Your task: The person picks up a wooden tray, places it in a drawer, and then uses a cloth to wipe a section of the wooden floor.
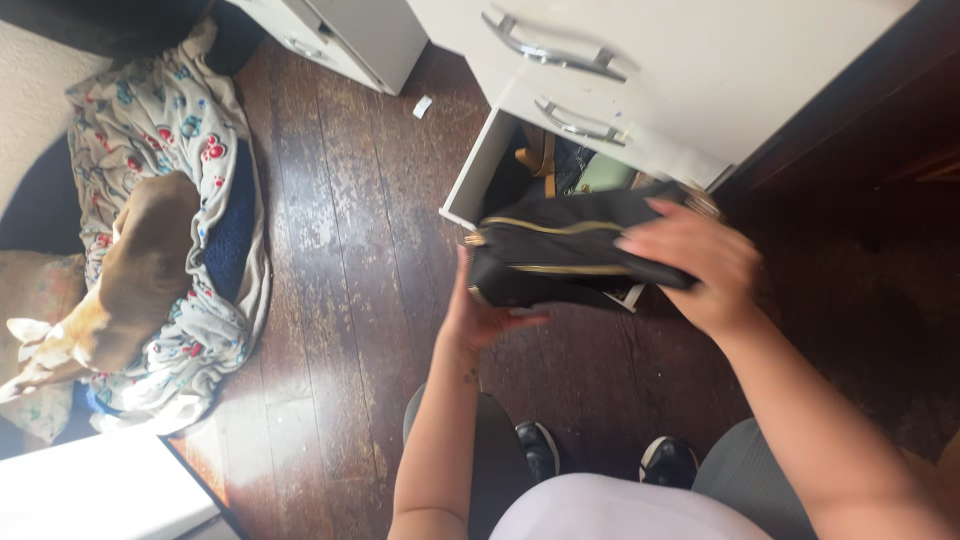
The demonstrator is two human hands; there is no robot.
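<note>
- Bag (560, 255): black, soft, with gold zip lines; held level in the air just in front of and above the open drawer (470, 180), not yet inside it and not set down.
- Left hand (480, 315): placed under the bag's near-left end, palm up, fingers curled against the underside in support.
- Right hand (695, 265): laid over the bag's right end, fingers closed on the top and far edge; the grip is blurred, so the thumb's place cannot be told.
- Progress, as judged: the drawer is already pulled open and the bag is in both hands at its mouth; whether the bag is being put in or taken out cannot be told.
- Drawer, contents: a tan strap or handle (545, 155), dark items behind it, and a pale green item (605, 172) at the right; much is hidden by the bag.
- Cabinet (700, 70): white, with metal handles; the upper drawers are shut.
- Floor (350, 250): dark worn boards; a small white scrap (422, 106) is seen near the cabinet.
- Dog (120, 290): tan, lying on a patterned blanket (150, 120), well apart at the left.
- Shoes (540, 448): black, seen below the hands.
</note>
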